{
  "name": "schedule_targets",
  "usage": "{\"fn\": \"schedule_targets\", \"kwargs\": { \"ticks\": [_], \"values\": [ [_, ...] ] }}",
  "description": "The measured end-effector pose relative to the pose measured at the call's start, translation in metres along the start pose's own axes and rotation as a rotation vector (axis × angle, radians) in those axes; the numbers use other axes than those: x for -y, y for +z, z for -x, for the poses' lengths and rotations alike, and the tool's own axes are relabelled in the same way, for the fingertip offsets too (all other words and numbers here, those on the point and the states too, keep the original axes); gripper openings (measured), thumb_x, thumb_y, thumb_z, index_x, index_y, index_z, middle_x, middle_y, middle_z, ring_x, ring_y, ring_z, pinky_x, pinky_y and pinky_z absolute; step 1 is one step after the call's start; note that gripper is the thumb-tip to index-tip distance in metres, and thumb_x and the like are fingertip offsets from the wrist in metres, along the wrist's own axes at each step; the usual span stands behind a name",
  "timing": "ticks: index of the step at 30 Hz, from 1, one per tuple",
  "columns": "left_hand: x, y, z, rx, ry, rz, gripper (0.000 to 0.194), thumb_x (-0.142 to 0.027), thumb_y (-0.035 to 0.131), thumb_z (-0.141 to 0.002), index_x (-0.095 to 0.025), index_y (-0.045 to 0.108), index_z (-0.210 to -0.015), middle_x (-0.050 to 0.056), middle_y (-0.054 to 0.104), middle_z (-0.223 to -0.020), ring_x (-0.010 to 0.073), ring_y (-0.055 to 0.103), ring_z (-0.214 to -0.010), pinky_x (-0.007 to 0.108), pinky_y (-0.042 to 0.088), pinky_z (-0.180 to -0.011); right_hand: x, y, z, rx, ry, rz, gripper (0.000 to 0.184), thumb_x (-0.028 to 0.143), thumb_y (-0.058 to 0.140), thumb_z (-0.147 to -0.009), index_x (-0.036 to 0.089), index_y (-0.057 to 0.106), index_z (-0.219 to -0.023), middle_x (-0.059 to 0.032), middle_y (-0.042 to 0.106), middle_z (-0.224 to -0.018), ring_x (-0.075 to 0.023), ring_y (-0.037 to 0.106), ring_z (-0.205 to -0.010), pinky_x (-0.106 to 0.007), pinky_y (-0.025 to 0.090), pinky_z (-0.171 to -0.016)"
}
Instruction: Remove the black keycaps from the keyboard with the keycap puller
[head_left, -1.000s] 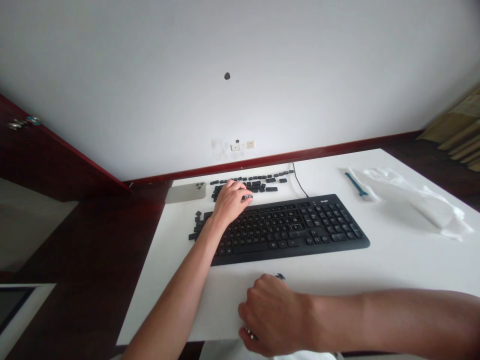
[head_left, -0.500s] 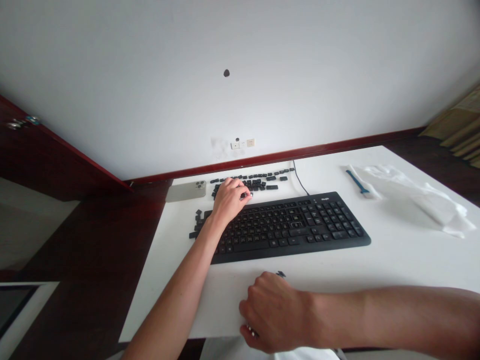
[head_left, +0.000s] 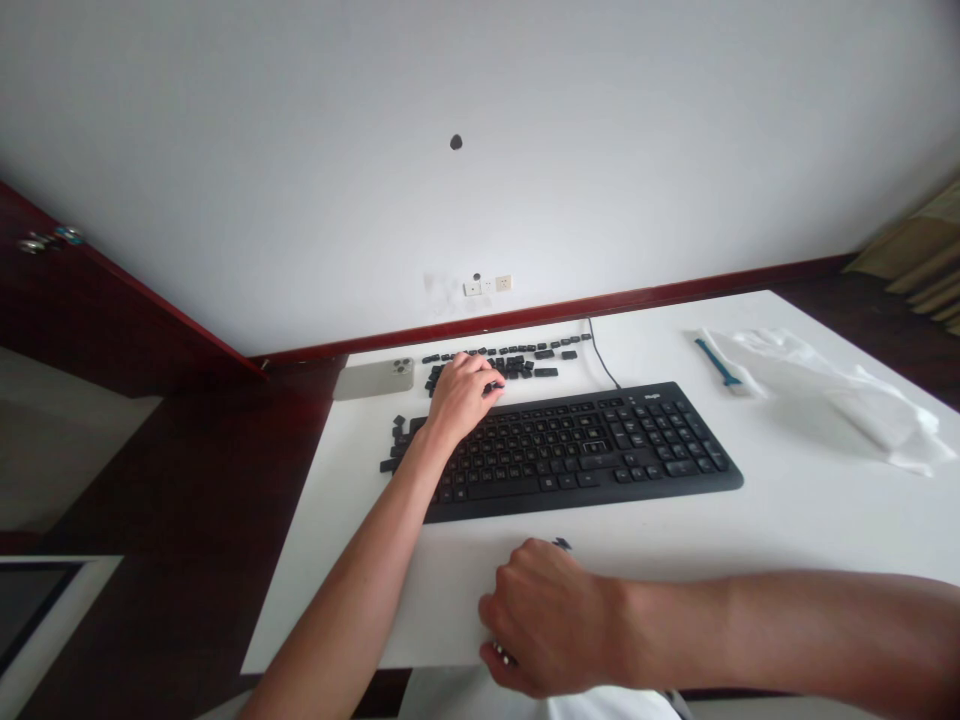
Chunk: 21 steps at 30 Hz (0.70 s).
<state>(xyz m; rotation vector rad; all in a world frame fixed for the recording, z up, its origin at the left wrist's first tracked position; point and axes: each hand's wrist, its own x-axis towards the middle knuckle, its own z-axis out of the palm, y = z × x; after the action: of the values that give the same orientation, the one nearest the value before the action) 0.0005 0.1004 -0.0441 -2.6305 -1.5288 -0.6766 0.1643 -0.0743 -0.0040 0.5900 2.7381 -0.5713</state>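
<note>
Black loose keycaps (head_left: 517, 369) lie in rows on the white bench (head_left: 810, 530), above and beside a black wired keyboard (head_left: 577, 452). The left hand (head_left: 461, 395) curls over the keyboard's top-left corner, fingertips drawn together; what they pinch, I can't tell. The right hand (head_left: 547, 620) rests curled near the bench's front edge, its grip hidden.
</note>
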Motion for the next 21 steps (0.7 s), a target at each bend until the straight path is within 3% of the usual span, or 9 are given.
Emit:
{"fn": "schedule_targets", "kwargs": {
  "ticks": [16,19,21],
  "values": [
    [-0.002,-0.002,0.000,-0.005,-0.028,0.038,0.008,-0.024,0.072,-0.096,-0.025,0.080,-0.096,0.003,0.073,-0.101,0.0235,0.057,-0.099,0.039,0.049,-0.089,-0.004,-0.006,0.002,0.020,-0.031,-0.016,0.042,0.046,0.057,-0.095,0.012,0.082,-0.093,-0.0167,0.078,-0.076,-0.0306,0.074,-0.067,-0.036,0.045,-0.059],
    [-0.009,-0.010,0.001,-0.047,-0.024,0.107,0.010,-0.023,0.068,-0.098,-0.024,0.078,-0.097,0.003,0.072,-0.099,0.0221,0.058,-0.098,0.038,0.050,-0.091,-0.011,-0.022,0.010,-0.036,-0.085,-0.126,0.036,0.047,0.063,-0.091,0.016,0.080,-0.087,-0.0104,0.075,-0.067,-0.0235,0.067,-0.060,-0.031,0.039,-0.056],
    [-0.015,-0.017,0.005,-0.062,-0.012,0.144,0.012,-0.023,0.065,-0.100,-0.024,0.077,-0.098,0.003,0.072,-0.098,0.0214,0.060,-0.097,0.038,0.050,-0.092,-0.020,-0.043,0.018,-0.116,-0.133,-0.334,0.030,0.047,0.069,-0.088,0.019,0.076,-0.079,-0.0023,0.069,-0.062,-0.0160,0.059,-0.055,-0.028,0.035,-0.054]
  ]
}}
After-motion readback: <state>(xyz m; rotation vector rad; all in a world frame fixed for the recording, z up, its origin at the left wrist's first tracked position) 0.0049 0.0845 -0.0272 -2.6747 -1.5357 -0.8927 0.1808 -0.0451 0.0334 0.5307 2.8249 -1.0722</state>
